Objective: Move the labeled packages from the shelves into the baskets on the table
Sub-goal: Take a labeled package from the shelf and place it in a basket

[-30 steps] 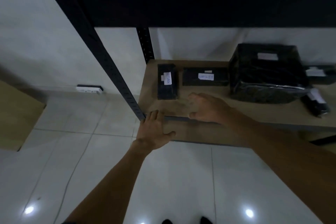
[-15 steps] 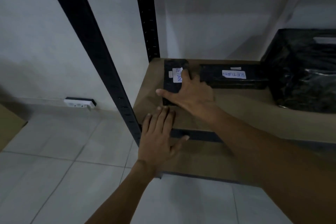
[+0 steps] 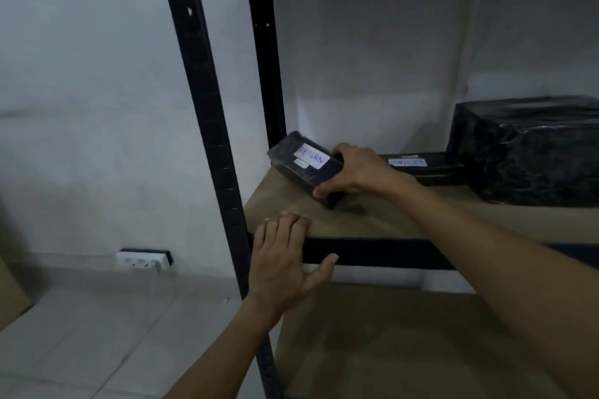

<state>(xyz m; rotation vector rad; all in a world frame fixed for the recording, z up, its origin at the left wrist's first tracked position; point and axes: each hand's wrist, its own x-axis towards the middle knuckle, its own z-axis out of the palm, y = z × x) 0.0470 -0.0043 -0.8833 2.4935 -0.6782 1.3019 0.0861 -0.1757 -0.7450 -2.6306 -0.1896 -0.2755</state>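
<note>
Pinching one tilted package (image 3: 303, 160): right hand (image 3: 361, 172) fingers (image 3: 348, 152); left hand (image 3: 280, 261) flat on shelf (image 3: 382, 223); two other packages (image 3: 531, 152).

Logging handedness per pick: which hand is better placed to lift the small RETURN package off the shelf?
Right. The right hand grips the small RETURN package, its far end tilted up off the shelf board. The left hand rests on the shelf's front edge, holding no package, probably bracing.

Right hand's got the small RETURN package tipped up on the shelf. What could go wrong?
1. The right hand grips the small black plastic-wrapped package with a white RETURN label by one end only; the glossy wrap could slip.
2. Its raised far end is near the black metal rear post and might knock it.
</note>
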